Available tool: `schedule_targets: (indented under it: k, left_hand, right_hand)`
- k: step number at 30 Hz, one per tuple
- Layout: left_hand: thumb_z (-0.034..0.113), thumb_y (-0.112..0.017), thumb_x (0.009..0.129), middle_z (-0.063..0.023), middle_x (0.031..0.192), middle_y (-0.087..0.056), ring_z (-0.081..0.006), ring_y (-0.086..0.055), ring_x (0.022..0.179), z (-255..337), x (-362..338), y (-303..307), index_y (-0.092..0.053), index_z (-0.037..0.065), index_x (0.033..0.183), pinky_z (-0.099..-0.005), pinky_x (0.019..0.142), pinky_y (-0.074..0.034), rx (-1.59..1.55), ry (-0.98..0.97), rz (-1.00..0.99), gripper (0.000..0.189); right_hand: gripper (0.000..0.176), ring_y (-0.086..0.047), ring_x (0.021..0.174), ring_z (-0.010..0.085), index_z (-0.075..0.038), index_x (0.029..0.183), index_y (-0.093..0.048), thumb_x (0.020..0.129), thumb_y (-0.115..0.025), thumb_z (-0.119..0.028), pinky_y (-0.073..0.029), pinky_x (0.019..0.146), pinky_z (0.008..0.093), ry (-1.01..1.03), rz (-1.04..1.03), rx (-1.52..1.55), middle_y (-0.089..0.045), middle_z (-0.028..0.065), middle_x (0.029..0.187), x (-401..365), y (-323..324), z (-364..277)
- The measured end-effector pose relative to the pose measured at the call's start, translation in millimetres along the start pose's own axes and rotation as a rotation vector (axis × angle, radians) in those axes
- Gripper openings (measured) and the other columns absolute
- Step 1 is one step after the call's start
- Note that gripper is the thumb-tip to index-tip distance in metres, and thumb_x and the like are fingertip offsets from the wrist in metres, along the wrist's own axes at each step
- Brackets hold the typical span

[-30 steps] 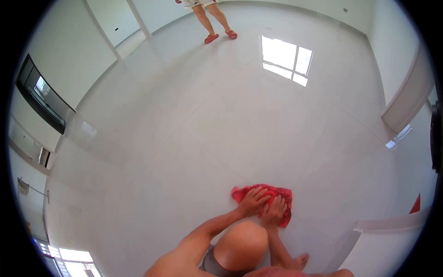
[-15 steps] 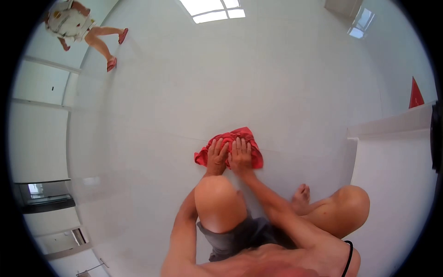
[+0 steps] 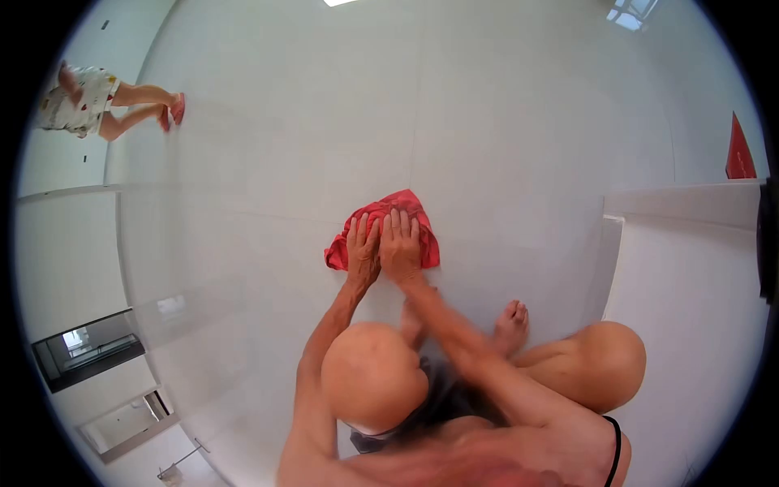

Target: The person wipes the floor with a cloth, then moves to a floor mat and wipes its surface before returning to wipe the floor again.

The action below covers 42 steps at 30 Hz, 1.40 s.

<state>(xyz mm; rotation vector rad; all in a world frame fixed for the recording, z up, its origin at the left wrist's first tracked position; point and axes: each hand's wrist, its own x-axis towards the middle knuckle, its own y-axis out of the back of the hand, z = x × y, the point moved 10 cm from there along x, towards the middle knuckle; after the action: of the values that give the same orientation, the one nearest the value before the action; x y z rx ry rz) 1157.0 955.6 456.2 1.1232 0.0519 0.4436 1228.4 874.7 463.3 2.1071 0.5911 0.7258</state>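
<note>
A crumpled red cloth (image 3: 428,245) lies on the pale, shiny floor (image 3: 503,146) in front of my knees. My left hand (image 3: 364,250) rests flat on its left part, fingers stretched forward. Close beside it, my right hand (image 3: 401,247) presses flat on the middle of the cloth, its fingers also straight. Both palms cover part of the fabric, and its edges stick out ahead and to both sides.
Another person (image 3: 105,105) is at the far left by the white cabinets (image 3: 73,252). A white ledge (image 3: 682,268) runs along my right side, with a red pointed object (image 3: 738,152) beyond it. My bare foot (image 3: 511,325) is behind the cloth.
Both hands and the cloth appear farther forward from my knees and slightly left in view. The other person has moved toward the left edge. The camera view has shifted too.
</note>
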Motion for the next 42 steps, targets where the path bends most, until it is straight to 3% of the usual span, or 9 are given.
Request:
schedule_targets:
  k: [11,16,21,25,26,29,34,37,42]
  left_hand:
    - [0.011,-0.071,0.096,-0.0192,0.166,-0.049,-0.0473,-0.041,0.155,42,76,14,-0.062,0.010,0.152,-0.0625,0.121,-0.037,-0.037,-0.152,0.001,0.057]
    - [0.015,-0.069,0.096,-0.0191,0.164,-0.052,-0.0456,-0.043,0.155,36,178,-9,-0.062,0.010,0.151,-0.0595,0.121,-0.038,-0.106,-0.228,0.013,0.055]
    - [0.013,-0.069,0.096,-0.0178,0.160,-0.055,-0.0430,-0.046,0.152,-44,285,18,-0.063,0.011,0.149,-0.0577,0.121,-0.038,-0.125,-0.344,0.053,0.053]
    - [0.015,-0.067,0.099,-0.0156,0.161,-0.054,-0.0436,-0.045,0.152,-133,385,26,-0.061,0.014,0.151,-0.0589,0.120,-0.039,-0.124,-0.248,0.045,0.052]
    - [0.014,-0.066,0.099,-0.0158,0.161,-0.054,-0.0434,-0.045,0.152,-67,347,-7,-0.062,0.013,0.150,-0.0585,0.120,-0.039,-0.079,-0.238,0.061,0.052]
    - [0.013,-0.066,0.099,-0.0165,0.162,-0.054,-0.0428,-0.044,0.153,-56,317,-8,-0.063,0.012,0.149,-0.0569,0.121,-0.038,-0.056,-0.187,0.066,0.051]
    - [0.013,-0.069,0.098,-0.0175,0.163,-0.055,-0.0426,-0.046,0.154,-60,158,22,-0.069,0.010,0.145,-0.0566,0.122,-0.037,-0.076,-0.081,0.045,0.047]
    - [0.013,-0.069,0.100,-0.0175,0.162,-0.056,-0.0425,-0.047,0.154,-69,141,31,-0.068,0.009,0.146,-0.0562,0.122,-0.038,-0.022,-0.061,0.050,0.046]
    - [0.009,-0.067,0.098,-0.0185,0.160,-0.056,-0.0447,-0.047,0.152,-120,226,60,-0.064,0.008,0.149,-0.0593,0.121,-0.038,-0.052,-0.054,0.166,0.052]
  right_hand:
    - [0.054,-0.053,0.149,0.0368,-0.001,0.148,-0.062,0.101,-0.068,-0.028,-0.035,0.126,0.0615,-0.154,0.036,-0.177,-0.060,0.0193,0.157,34,49,36]
    - [0.052,-0.052,0.148,0.0415,0.004,0.146,-0.061,0.104,-0.064,-0.025,-0.035,0.124,0.0625,-0.151,0.116,-0.252,-0.060,0.0224,0.156,127,49,80]
    - [0.050,-0.053,0.145,0.0417,0.005,0.142,-0.064,0.102,-0.066,-0.025,-0.035,0.123,0.0617,-0.049,0.137,-0.323,-0.062,0.0222,0.154,250,0,60]
    - [0.049,-0.053,0.144,0.0408,0.003,0.142,-0.063,0.103,-0.066,-0.025,-0.037,0.121,0.0599,-0.072,0.087,-0.341,-0.062,0.0218,0.153,365,-59,41]
    - [0.048,-0.053,0.145,0.0408,0.003,0.142,-0.063,0.103,-0.066,-0.025,-0.037,0.121,0.0598,-0.077,0.133,-0.329,-0.062,0.0216,0.153,311,-22,86]
    - [0.050,-0.052,0.146,0.0413,0.004,0.145,-0.062,0.102,-0.066,-0.022,-0.036,0.123,0.0605,-0.048,0.120,-0.256,-0.062,0.0229,0.153,276,-23,80]
    - [0.056,-0.052,0.148,0.0449,0.005,0.146,-0.062,0.097,-0.069,-0.023,-0.034,0.125,0.0637,0.046,0.012,-0.110,-0.059,0.0249,0.155,148,-25,20]
    - [0.056,-0.053,0.147,0.0453,0.006,0.144,-0.063,0.096,-0.070,-0.022,-0.036,0.124,0.0643,0.107,-0.028,-0.130,-0.060,0.0255,0.154,150,-31,-2]
    - [0.051,-0.054,0.145,0.0442,0.006,0.142,-0.063,0.099,-0.067,-0.022,-0.037,0.122,0.0626,0.233,-0.042,-0.123,-0.062,0.0246,0.152,259,-61,-18]
